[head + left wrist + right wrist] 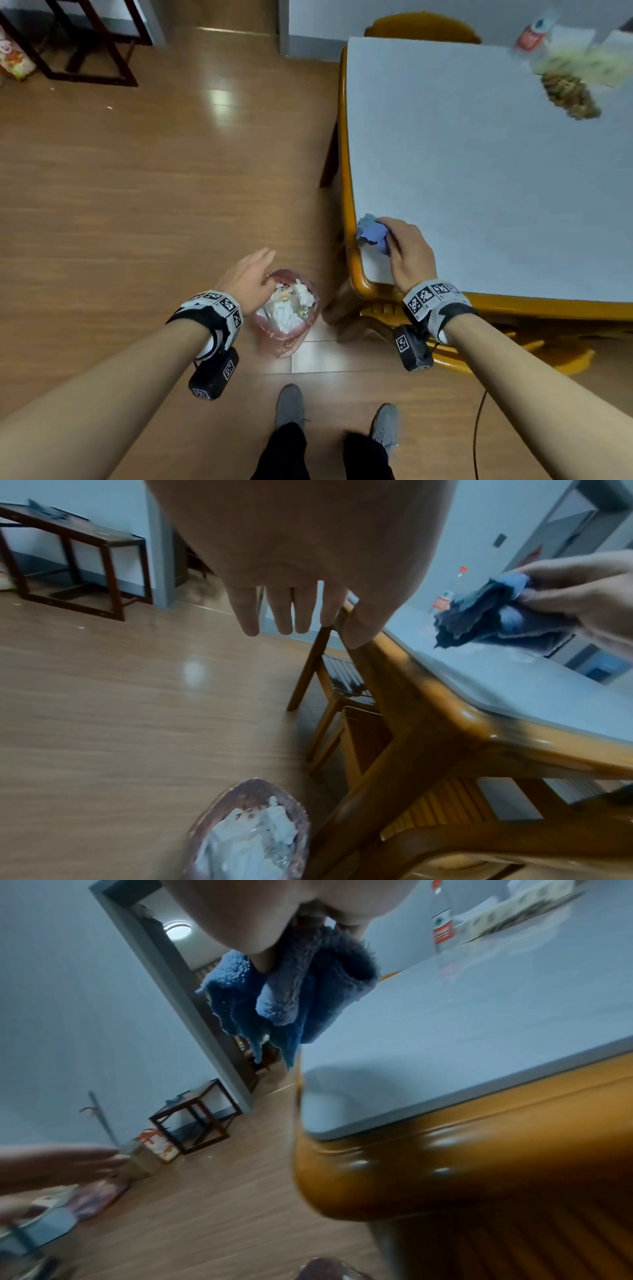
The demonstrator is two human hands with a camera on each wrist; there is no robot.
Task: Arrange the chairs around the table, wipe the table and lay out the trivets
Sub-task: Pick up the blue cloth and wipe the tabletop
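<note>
Below, pink-lined bin (286,313) holds crumpled white tissues (289,305).

Pale walls (51,1001) meet a glossy wood-plank floor (137,171) that throws back a soft patch of light. A dark wooden frame stand (85,44) sits against the far wall beside a grey door frame (178,1010), and through that doorway a round ceiling lamp (178,931) glows. A small bin (286,313) lined with a pink bag, full of white scraps, stands on the floor.
</note>
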